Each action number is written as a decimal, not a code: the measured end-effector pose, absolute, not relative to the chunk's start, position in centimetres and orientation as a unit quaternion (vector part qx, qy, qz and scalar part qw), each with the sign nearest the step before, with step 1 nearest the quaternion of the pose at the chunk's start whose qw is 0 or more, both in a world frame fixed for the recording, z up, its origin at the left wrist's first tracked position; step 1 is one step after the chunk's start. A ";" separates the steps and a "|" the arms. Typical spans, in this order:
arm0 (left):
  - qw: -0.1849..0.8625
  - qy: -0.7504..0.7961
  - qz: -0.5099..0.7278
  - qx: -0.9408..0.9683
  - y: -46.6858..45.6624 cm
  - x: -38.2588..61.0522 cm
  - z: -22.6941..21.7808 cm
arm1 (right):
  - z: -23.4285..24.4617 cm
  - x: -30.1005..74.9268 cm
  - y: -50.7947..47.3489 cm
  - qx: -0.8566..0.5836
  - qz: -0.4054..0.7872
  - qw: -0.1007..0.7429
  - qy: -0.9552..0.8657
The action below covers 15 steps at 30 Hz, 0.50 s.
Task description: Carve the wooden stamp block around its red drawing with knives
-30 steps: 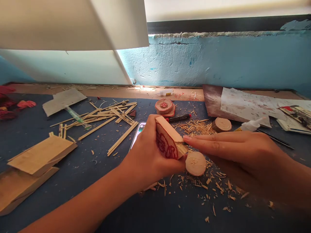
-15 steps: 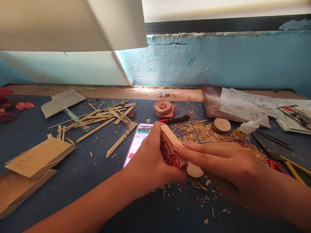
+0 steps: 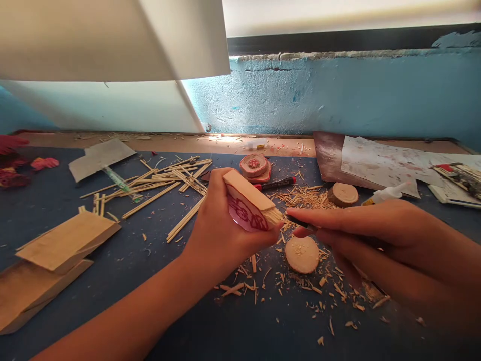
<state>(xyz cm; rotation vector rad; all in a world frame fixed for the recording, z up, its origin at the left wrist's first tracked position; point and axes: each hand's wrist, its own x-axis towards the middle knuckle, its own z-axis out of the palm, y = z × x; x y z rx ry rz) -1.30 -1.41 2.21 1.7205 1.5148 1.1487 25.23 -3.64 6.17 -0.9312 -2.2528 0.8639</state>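
My left hand (image 3: 214, 238) grips a pale wooden block (image 3: 250, 189), tilted, with red drawn lines on the side facing me. The block's right end looks rough and cut. Just right of it, my right hand (image 3: 379, 245) is closed around a slim dark tool (image 3: 298, 219); its front end points at the block with a small gap between them. Most of the tool is hidden by the fingers, so its exact kind does not show. Below the hands lies a round wood slice (image 3: 301, 254) with crumbs on top, among scattered wood shavings (image 3: 300, 197).
Thin wooden sticks (image 3: 158, 183) and stacked wooden blocks (image 3: 69, 240) lie left. Behind are a red-marked wood slice (image 3: 253, 165) and a marker (image 3: 276, 184). Another slice (image 3: 343, 194), a glue bottle (image 3: 387, 194) and stained paper (image 3: 379, 160) are at the right.
My right hand has drawn back rightward from the block, and the dark tool end now shows. My left hand has shifted left and tilted the block, covering the phone. The lower wood slice is more visible.
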 end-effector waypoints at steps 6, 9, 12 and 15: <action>0.273 0.566 0.446 0.638 -1.7 -1.3 2.1 | 5.6 24.6 -3.9 -0.341 0.336 0.281 -0.832; 0.279 0.566 0.448 0.633 -1.7 -1.3 2.0 | 5.4 24.4 -3.9 -0.341 0.332 0.291 -0.830; 0.284 0.563 0.447 0.634 -1.6 -1.2 2.0 | 5.3 24.4 -4.0 -0.346 0.327 0.295 -0.829; 0.276 0.565 0.448 0.636 -1.6 -1.3 2.0 | 5.2 24.5 -4.0 -0.348 0.333 0.294 -0.825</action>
